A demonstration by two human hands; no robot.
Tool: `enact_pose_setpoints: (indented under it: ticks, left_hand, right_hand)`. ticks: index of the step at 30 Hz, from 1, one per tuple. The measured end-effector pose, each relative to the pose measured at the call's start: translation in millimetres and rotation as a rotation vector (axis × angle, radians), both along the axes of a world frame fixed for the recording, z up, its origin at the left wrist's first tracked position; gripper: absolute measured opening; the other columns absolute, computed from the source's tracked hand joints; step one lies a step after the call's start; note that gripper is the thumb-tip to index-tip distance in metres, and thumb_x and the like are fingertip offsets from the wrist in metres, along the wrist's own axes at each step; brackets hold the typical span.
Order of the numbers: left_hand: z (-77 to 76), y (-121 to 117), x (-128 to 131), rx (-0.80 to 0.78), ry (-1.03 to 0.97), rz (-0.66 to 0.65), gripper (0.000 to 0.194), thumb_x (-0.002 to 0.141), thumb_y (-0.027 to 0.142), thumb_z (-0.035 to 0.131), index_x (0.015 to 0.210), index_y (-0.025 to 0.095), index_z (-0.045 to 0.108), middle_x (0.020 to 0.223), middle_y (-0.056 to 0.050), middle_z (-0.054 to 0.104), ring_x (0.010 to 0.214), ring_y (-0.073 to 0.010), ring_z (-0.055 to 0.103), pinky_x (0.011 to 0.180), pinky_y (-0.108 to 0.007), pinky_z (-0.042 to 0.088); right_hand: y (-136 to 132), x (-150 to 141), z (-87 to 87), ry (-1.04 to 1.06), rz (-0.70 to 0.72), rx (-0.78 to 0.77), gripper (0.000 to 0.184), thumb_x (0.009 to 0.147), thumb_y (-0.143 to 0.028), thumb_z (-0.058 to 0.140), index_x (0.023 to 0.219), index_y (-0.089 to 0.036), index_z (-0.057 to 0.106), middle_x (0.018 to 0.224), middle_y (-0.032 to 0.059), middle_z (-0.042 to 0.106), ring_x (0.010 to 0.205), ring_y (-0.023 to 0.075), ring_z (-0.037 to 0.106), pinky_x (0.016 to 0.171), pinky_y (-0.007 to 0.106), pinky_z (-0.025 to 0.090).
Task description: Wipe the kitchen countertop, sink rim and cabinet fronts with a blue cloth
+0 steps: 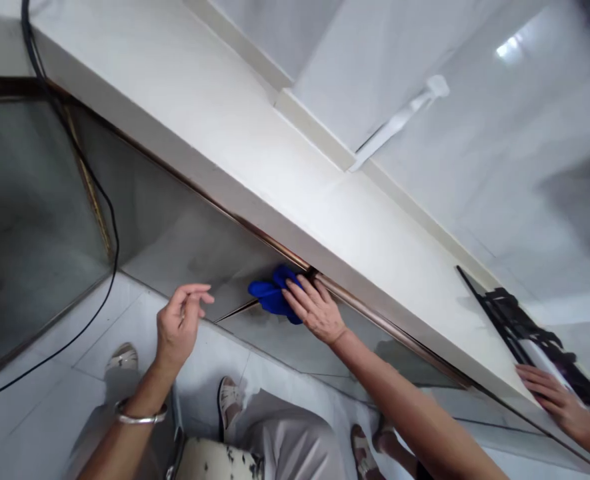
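Note:
My right hand (315, 310) presses a bright blue cloth (272, 293) against a dark glass panel (199, 247), right beside the thin metal trim (375, 317) under a white ledge (235, 140). The fingers lie over the cloth and keep it on the glass. My left hand (179, 323) hovers to the left of the cloth, off the glass, with loosely curled fingers and nothing in it. A silver bangle (139, 417) sits on that wrist.
A black cable (107, 207) hangs down across the left glass pane. Another hand (555, 397) rests near a black ornament (529, 333) at the lower right. A white bar (399, 120) sticks out from the tiled wall. Sandalled feet (227, 397) stand on pale floor tiles.

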State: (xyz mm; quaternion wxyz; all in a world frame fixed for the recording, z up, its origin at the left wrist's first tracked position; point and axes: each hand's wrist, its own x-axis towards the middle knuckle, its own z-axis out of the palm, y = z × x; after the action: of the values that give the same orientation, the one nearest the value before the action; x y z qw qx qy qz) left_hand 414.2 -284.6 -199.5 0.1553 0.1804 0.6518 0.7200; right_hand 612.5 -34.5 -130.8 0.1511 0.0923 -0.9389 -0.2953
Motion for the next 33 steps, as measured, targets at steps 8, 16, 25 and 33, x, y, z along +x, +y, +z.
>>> enact_pose_setpoints:
  ticks: [8,16,25,33]
  left_hand:
    - [139.9,56.9,-20.6,-0.026,1.059,-0.037,0.028,0.098,0.018,0.042,0.099,0.018,0.071,0.093,-0.004,0.074,0.09,-0.0203,0.063,0.091,-0.035,0.049]
    - [153.2,99.4,-23.3,-0.172,1.246,0.005,0.026,0.089,0.017,0.046,0.077,0.021,0.069,0.079,-0.004,0.072,0.077,-0.0235,0.057,0.079,-0.039,0.046]
    - [210.7,128.0,7.3,-0.244,1.217,-0.058,0.035,0.09,0.022,0.04,0.09,0.022,0.075,0.083,-0.007,0.071,0.084,-0.0246,0.06,0.087,-0.041,0.046]
    - [227.4,167.2,16.7,-0.695,0.773,-0.114,0.034,0.089,0.04,0.049,0.099,0.031,0.08,0.086,-0.01,0.072,0.083,-0.0293,0.06,0.081,-0.047,0.043]
  right_hand:
    - [29.8,51.8,-91.0,-0.123,0.097,-0.125,0.044,0.101,-0.004,0.041,0.141,-0.01,0.056,0.153,0.0126,0.053,0.146,0.0224,0.046,0.119,0.042,0.046]
    - [59.3,151.9,-69.2,-0.212,-0.033,-0.176,0.05,0.1,-0.002,0.037,0.145,-0.016,0.054,0.155,0.0056,0.052,0.147,0.0176,0.044,0.121,0.04,0.045]
    - [51.3,204.0,22.7,0.033,-0.246,0.004,0.049,0.102,-0.009,0.046,0.151,-0.019,0.051,0.158,0.0053,0.047,0.144,0.021,0.047,0.126,0.041,0.035]
    - [44.7,174.4,-15.5,0.255,-0.229,-0.05,0.045,0.1,-0.009,0.051,0.144,-0.02,0.058,0.148,0.0081,0.059,0.15,0.0277,0.04,0.125,0.046,0.036]
